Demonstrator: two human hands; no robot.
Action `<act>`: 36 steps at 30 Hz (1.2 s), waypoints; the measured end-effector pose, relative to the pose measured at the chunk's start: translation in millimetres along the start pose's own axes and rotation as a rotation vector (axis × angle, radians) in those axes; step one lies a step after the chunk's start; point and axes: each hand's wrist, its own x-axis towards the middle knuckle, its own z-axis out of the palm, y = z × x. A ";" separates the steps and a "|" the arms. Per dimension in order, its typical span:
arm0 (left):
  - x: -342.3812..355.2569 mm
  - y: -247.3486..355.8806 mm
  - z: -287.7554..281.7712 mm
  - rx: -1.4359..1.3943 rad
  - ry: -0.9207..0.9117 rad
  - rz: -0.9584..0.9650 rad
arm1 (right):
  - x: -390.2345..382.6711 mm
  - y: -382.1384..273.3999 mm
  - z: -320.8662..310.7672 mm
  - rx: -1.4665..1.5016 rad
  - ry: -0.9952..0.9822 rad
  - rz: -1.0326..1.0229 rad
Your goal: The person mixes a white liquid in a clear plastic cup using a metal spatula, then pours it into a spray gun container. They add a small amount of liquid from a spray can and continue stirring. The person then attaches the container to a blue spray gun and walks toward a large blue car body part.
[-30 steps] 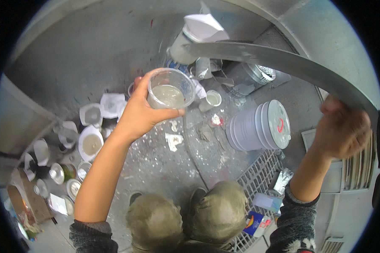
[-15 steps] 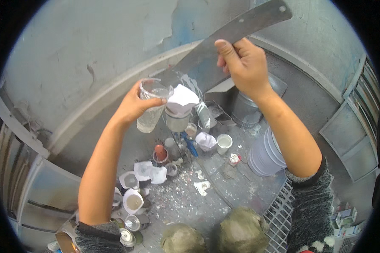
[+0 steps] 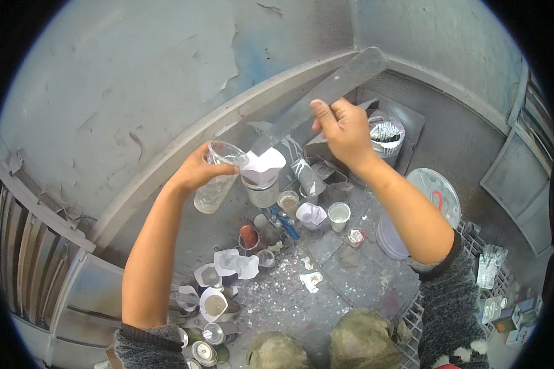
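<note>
My left hand [image 3: 194, 172] is wrapped round a clear plastic cup [image 3: 212, 195], tilted a little, its mouth up and to the right. Pinched in my right hand [image 3: 346, 135] is a long flat grey strip [image 3: 353, 72] with small holes. It slants down to the left, and its lower end is over a folded white paper filter [image 3: 266, 165], near the cup's rim. That filter sits in the mouth of a container [image 3: 263, 194] with a pale rim, just right of the cup. Whether the strip touches the paper, I cannot tell.
Several cups and paper filters stand on the paint-spattered floor, including a white cup [image 3: 338, 214] and a cup with a red-brown item [image 3: 248, 237]. Blue-handled tools [image 3: 286, 226] lie between. A foil-topped bucket [image 3: 386, 130] and a lidded pail [image 3: 434, 190] stand at the right.
The strip's lower end has gone from the cup's rim to above the paper filter. My right hand is lower in view, and the whole view has shifted.
</note>
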 end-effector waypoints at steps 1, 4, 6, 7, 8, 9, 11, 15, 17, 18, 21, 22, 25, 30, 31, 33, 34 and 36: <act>-0.1 1.9 0.1 0.023 0.000 -0.004 | -4.3 2.1 1.1 0.012 -0.026 0.015; -0.1 4.1 1.5 0.047 -0.013 -0.005 | -14.7 7.8 7.8 -0.080 -0.073 0.060; 0.9 2.8 2.8 0.058 -0.010 0.004 | -21.4 10.7 12.9 -0.050 -0.072 0.098; 1.8 1.4 3.5 0.071 -0.004 0.011 | -24.4 12.0 15.3 -0.029 -0.074 0.128; 2.7 -0.3 4.3 0.074 -0.007 0.022 | -27.5 13.1 16.5 -0.001 -0.083 0.166; 3.7 -2.1 4.9 0.078 -0.006 0.036 | -30.5 14.2 17.2 -0.012 -0.081 0.160; 5.2 -5.1 5.6 0.085 -0.005 0.048 | -35.9 15.8 17.6 -0.008 -0.108 0.178; 5.4 -6.6 5.4 0.113 -0.004 0.050 | -43.6 17.9 17.0 0.060 -0.102 0.199; 4.4 -5.1 5.0 0.132 -0.008 0.050 | -45.5 18.6 16.7 0.020 -0.105 0.221; 3.8 -4.1 4.8 0.140 -0.011 0.047 | -45.9 18.9 16.6 0.016 -0.103 0.219; 2.1 -1.8 4.8 0.146 -0.014 0.042 | -46.7 19.2 16.0 0.021 -0.113 0.233; 1.8 -1.5 4.9 0.147 -0.015 0.033 | -46.8 19.1 15.7 0.022 -0.112 0.232; 2.2 -1.2 4.3 0.223 -0.005 0.082 | -47.3 18.1 14.5 0.022 -0.111 0.223; 3.6 -0.4 2.3 0.247 -0.009 0.086 | -46.8 15.3 14.1 0.007 -0.106 0.215; 3.5 0.0 1.9 0.249 -0.002 0.088 | -46.3 14.8 14.1 0.013 -0.105 0.218; 3.2 1.2 0.7 0.242 -0.001 0.093 | -44.7 13.8 13.8 0.025 -0.087 0.218; 3.1 1.8 0.2 0.242 0.000 0.091 | -43.8 13.3 13.4 0.023 -0.082 0.211; 3.3 2.9 -1.6 0.235 -0.008 0.091 | -41.6 12.8 11.9 0.031 -0.074 0.190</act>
